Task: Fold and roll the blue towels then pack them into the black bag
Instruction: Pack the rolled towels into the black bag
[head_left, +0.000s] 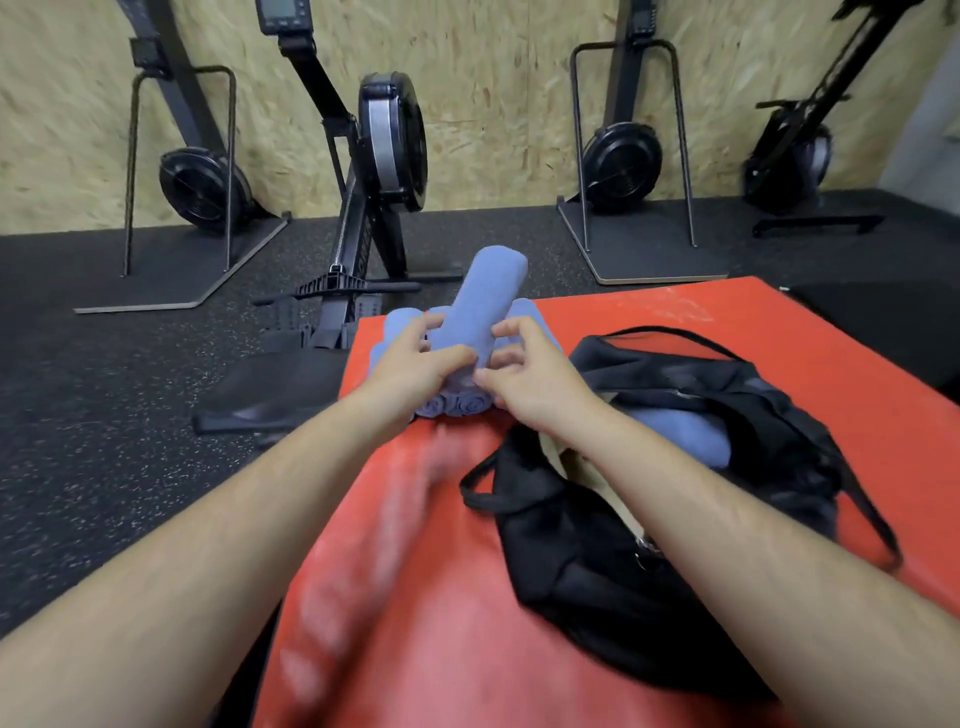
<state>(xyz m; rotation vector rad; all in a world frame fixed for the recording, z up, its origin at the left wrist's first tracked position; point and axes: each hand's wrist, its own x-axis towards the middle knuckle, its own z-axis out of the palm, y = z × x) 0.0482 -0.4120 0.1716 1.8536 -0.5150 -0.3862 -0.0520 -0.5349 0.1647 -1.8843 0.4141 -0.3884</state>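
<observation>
A rolled blue towel (485, 304) is tilting upward, its lower end resting on a pile of rolled blue towels (460, 404) at the far edge of the red mat (441, 597). The left hand (415, 364) and right hand (527, 376) are gripping it with curled fingers. Just to the right, the black bag (597, 561) is lying open, holding another blue roll (675, 436).

Flat, even indoor light casts only faint shadows and leaves the black bag (597, 582) almost without detail. Motion blur softens everything, worst in the pale streaks on the near red surface (415, 597). The wide lens bows the wall (519, 78) toward the edges.
</observation>
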